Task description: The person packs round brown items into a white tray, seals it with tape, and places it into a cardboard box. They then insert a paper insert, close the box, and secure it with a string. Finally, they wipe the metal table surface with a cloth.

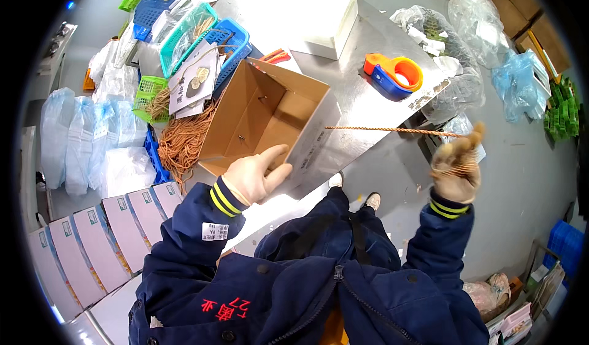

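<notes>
An open cardboard box (251,110), brown inside and pale outside, tilts on a metal table. Short cord knots show on its inner walls. My left hand (253,174), in a cream glove, grips the near rim, its thumb and index finger spread over the corner. A twisted orange-brown cord (391,129) runs taut from the box's right side to my right hand (456,167). That gloved hand is blurred and is held out past the table edge, closed around the cord.
Left of the box lie a heap of similar cords (184,138), printed cards (195,80) and a blue basket (234,41). An orange-and-blue tape dispenser (395,75) and a white foam box (322,18) stand on the metal table (368,32). White cartons (110,234) line the lower left.
</notes>
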A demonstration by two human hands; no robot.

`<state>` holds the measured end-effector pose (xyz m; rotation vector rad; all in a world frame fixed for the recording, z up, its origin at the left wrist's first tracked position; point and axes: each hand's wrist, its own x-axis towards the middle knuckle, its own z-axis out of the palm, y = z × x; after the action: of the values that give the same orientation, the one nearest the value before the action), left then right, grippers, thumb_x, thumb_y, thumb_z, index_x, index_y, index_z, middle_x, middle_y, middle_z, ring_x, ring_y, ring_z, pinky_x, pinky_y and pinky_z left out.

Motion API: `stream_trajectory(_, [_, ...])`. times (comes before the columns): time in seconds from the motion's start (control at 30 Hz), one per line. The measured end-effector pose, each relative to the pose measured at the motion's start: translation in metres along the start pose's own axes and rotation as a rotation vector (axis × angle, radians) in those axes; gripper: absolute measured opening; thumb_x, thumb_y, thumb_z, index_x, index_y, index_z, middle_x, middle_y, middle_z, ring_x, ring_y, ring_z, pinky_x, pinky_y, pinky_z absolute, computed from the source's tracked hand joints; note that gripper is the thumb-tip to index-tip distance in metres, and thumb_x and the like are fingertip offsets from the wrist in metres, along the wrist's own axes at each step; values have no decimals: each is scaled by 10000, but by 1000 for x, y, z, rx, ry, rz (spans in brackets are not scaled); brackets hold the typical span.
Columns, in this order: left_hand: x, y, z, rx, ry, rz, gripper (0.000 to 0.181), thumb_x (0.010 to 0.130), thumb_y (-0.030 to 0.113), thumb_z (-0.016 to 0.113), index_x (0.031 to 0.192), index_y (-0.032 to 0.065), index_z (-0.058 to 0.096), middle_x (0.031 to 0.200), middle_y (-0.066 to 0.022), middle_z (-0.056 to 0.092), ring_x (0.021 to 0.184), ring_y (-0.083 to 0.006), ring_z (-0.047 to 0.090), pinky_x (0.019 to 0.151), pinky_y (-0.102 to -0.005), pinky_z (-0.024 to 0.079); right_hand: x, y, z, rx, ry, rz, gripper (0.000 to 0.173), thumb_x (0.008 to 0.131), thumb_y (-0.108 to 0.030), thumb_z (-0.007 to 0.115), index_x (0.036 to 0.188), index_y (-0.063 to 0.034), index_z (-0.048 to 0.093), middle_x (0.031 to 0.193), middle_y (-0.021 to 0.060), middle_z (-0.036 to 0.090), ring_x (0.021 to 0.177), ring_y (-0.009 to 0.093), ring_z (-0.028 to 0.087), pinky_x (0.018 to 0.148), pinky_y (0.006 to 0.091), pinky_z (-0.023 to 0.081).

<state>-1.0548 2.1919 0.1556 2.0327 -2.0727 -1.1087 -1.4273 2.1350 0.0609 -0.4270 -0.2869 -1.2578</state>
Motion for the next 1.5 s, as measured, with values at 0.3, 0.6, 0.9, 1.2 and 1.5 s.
stream_trajectory(0.3, [7,4,31,51,270,14,299,943,279,490,1100,61,621,830,-239,645,796,-409,627,734,-437,522,-42,-98,36,-1314,830,66,407,964,-270,570,1214,51,576,975,130,686,758,127,645,696,233,525])
stream_trajectory(0.6, [7,6,35,85,255,-55,306,945,299,491,1105,72,620,865,-244,645,843,-421,619,761,-451,512,-82,-200,35,-307,584,-606,313,981,-212,521,1238,-41,573,1173,50,651,604,38,384,509,178,326])
stream_trajectory(0.9, [11,-5,16,-241,257,219,363,955,285,565,1167,-9,590,1012,-205,664,889,-282,663,747,-362,526,-12,38,45,-1221,588,418,267,953,-200,550,1100,-20,682,822,29,661,650,68,566,587,220,458])
stream_trajectory(1.2, [68,-40,-3,216,-187,48,333,908,332,574,1090,64,651,901,-191,667,840,-357,634,766,-376,512,-28,186,-14,-1607,87,930,334,945,-310,454,1015,-63,669,976,169,669,922,387,605,841,439,475])
stream_trajectory(1.5, [90,-57,29,131,-764,268,311,844,236,662,1090,46,638,1022,-179,662,911,-303,622,820,-327,497,-13,207,-25,-1760,93,898,300,911,-331,507,949,-88,679,862,172,671,829,396,619,773,448,498])
